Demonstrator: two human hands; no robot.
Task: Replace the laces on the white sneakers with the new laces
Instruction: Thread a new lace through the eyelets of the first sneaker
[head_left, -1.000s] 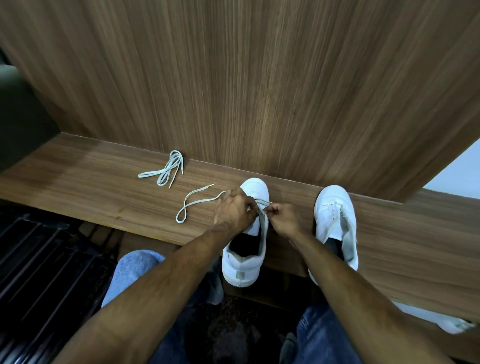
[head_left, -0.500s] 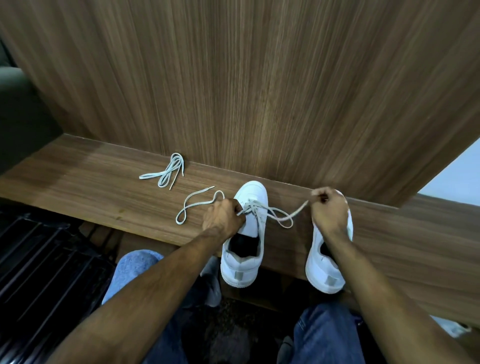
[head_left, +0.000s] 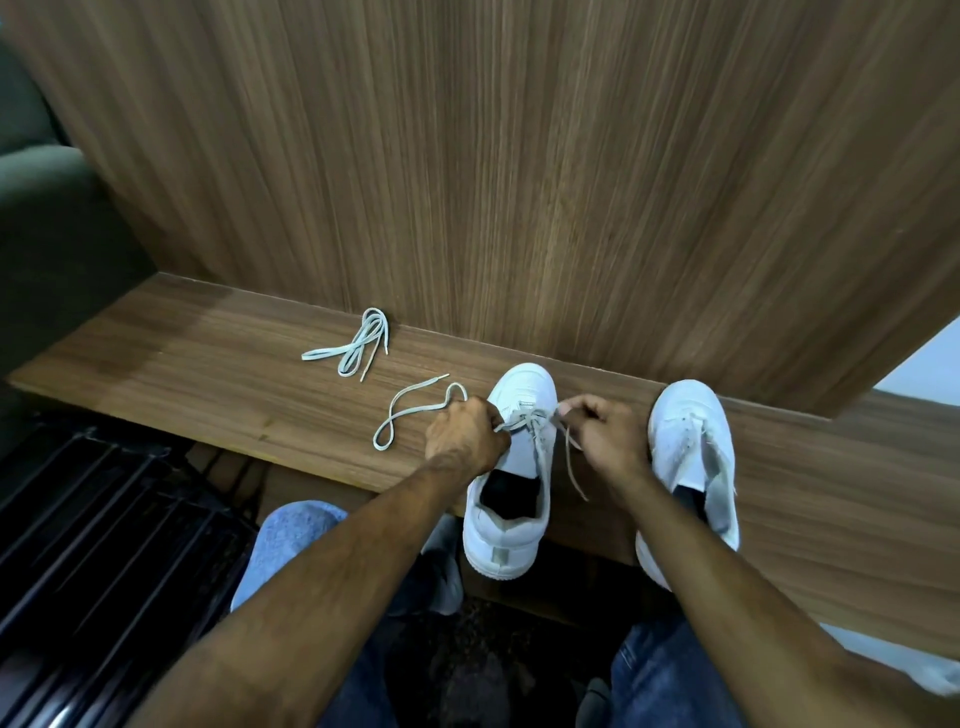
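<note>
Two white sneakers stand on a wooden ledge (head_left: 208, 374), toes toward the wall. The left sneaker (head_left: 511, 525) has a pale lace (head_left: 537, 441) threaded through its front eyelets. My left hand (head_left: 465, 434) grips the lace's left part, whose free end (head_left: 410, 410) loops over the ledge. My right hand (head_left: 605, 436) pinches the right part just beside the eyelets, and its tail (head_left: 574, 467) hangs down. The right sneaker (head_left: 691, 441) has no lace that I can see. A second, bundled lace (head_left: 353, 348) lies at the wall's foot.
A tall wood-grain panel (head_left: 519, 182) rises straight behind the ledge. Both sneakers' heels overhang the ledge's front edge above my knees in blue jeans (head_left: 291, 545). A dark slatted rack (head_left: 104, 545) sits low on the left.
My right hand pulled the lace far out to the right over the other sneaker, then came back in to the left sneaker's eyelets. The left hand kept its grip.
</note>
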